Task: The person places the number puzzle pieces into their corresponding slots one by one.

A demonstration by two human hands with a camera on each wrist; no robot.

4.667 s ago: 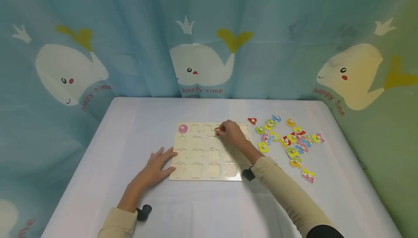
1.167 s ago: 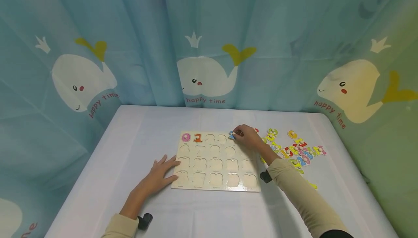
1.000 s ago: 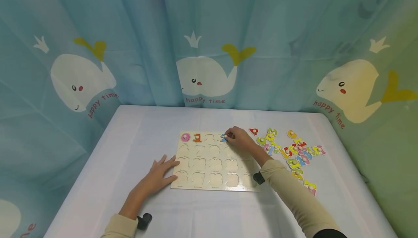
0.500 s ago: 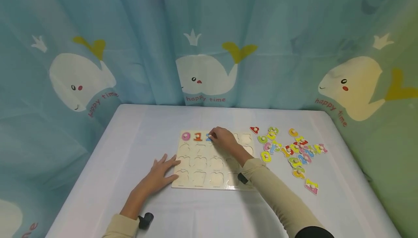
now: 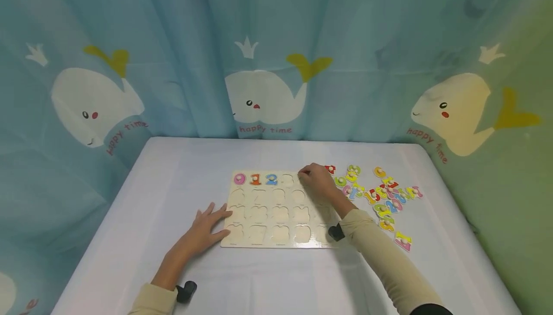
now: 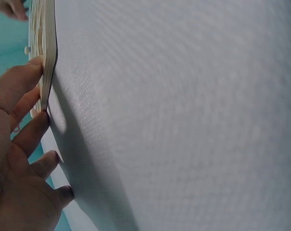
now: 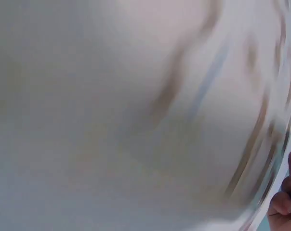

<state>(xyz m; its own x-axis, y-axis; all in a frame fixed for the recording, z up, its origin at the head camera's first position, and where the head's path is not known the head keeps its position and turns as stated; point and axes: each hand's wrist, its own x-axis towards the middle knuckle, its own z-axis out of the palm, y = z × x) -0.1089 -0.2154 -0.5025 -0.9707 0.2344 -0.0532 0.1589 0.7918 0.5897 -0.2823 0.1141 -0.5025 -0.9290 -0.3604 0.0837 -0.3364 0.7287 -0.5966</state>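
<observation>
Just beyond my right hand [image 5: 318, 180], whose hold I can't tell, a red number [image 5: 330, 169] looks light, stiff, best pinched by its knob [image 5: 331, 171].

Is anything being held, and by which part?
No piece shows in the right hand; the left hand only touches the left edge of the puzzle board.

A lt-blue curtain [image 5: 181, 27] is hanging behind & beside a wht-topped tbl [image 5: 186, 171], turning green toward the R. Three yellow-tailed wht whales are showing on it: L whale [image 5: 92, 106], ctr whale [image 5: 268, 96] & R whale [image 5: 455, 113], each w/ a wht crown [image 5: 247, 48] floating above & red "happy time" lettering [image 5: 265, 129] running below.
</observation>
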